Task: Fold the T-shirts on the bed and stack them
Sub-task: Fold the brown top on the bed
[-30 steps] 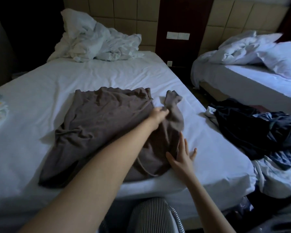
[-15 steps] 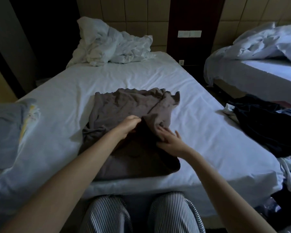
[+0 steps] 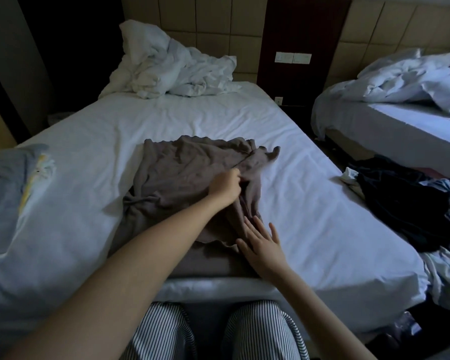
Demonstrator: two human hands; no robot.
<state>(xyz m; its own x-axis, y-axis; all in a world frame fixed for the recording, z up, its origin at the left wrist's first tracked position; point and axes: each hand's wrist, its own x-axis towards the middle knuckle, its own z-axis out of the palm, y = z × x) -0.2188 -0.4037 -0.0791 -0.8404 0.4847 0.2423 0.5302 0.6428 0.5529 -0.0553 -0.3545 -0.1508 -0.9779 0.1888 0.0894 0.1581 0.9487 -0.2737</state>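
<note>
A brown-grey T-shirt (image 3: 182, 175) lies spread and partly folded on the white bed (image 3: 309, 216), near its front edge. My left hand (image 3: 225, 187) reaches across it and pinches a fold of the cloth near the shirt's right side. My right hand (image 3: 261, 241) lies flat with fingers spread on the shirt's lower right corner. At the left edge a folded light grey garment with a yellow print (image 3: 13, 188) rests on the bed.
A crumpled white duvet (image 3: 172, 71) sits at the head of the bed. A heap of dark clothes (image 3: 405, 203) lies at the bed's right edge. A second bed (image 3: 400, 126) stands at the right. My striped trousers (image 3: 211, 333) show below.
My left hand moved right and further up the shirt, gripping a fold. My right hand slid down to the lower right corner and flattened. The view shifted slightly.
</note>
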